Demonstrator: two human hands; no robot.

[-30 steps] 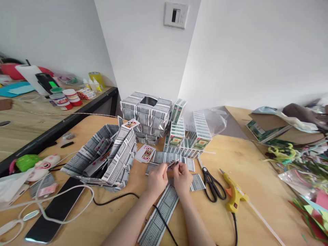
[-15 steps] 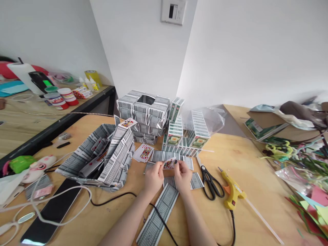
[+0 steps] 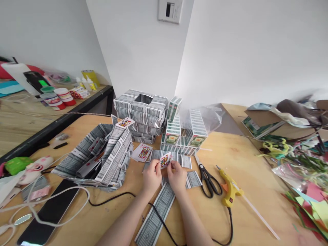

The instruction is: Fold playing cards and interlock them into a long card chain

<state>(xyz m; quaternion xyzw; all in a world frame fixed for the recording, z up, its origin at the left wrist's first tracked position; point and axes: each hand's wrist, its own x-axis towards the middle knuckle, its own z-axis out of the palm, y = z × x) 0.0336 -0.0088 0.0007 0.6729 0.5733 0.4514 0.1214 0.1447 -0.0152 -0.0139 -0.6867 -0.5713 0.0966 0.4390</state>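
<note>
Between my hands a playing card [image 3: 165, 160] is held up, its picture side showing. My left hand [image 3: 152, 177] pinches its left edge, and my right hand [image 3: 177, 178] has its fingers closed at the right edge. Below them on the table lie strips of joined cards, one long strip [image 3: 155, 215] running toward me between my forearms. Loose face-up cards [image 3: 141, 152] rest just left of my hands. Black-handled scissors [image 3: 210, 181] and a yellow glue gun [image 3: 231, 189] lie to the right.
A basket made of cards [image 3: 94, 160] stands at the left. Behind are a box made of cards [image 3: 142, 109] and stacked green card packs [image 3: 196, 131]. A black cable [image 3: 115, 197] crosses under my forearms. A phone [image 3: 48, 215] and white cord lie front left.
The card between my hands has been tilted more upright, so more of its face shows. The whole view has shifted slightly.
</note>
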